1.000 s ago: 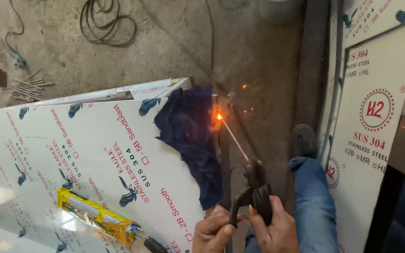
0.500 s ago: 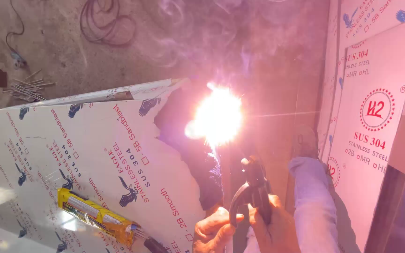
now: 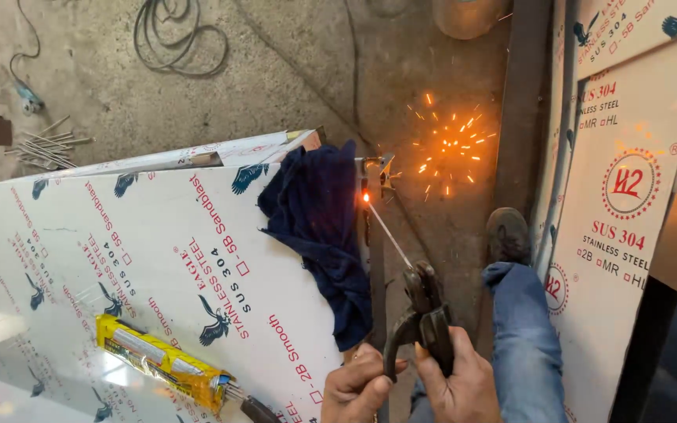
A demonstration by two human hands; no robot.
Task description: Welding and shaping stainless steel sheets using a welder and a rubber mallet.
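Gone since half a second ago is the white arc flare; orange sparks (image 3: pixel 448 149) are now scattered over the concrete floor (image 3: pixel 291 70). Electrode holder (image 3: pixel 421 313): black, gripped by the right hand (image 3: pixel 464 384) closed around its handle, steadied by the left hand (image 3: pixel 358 388) closed on its lower lever. Welding rod (image 3: pixel 389 233): clamped in the holder, glowing tip set against the metal frame corner (image 3: pixel 374 168). Dark blue cloth (image 3: pixel 315 227): draped over the film-covered steel sheet (image 3: pixel 119 258). Yellow sealant tube (image 3: pixel 162 364): laid on that sheet. Loose rods (image 3: pixel 45 149) and coiled cable (image 3: pixel 170 35): lying on the floor.
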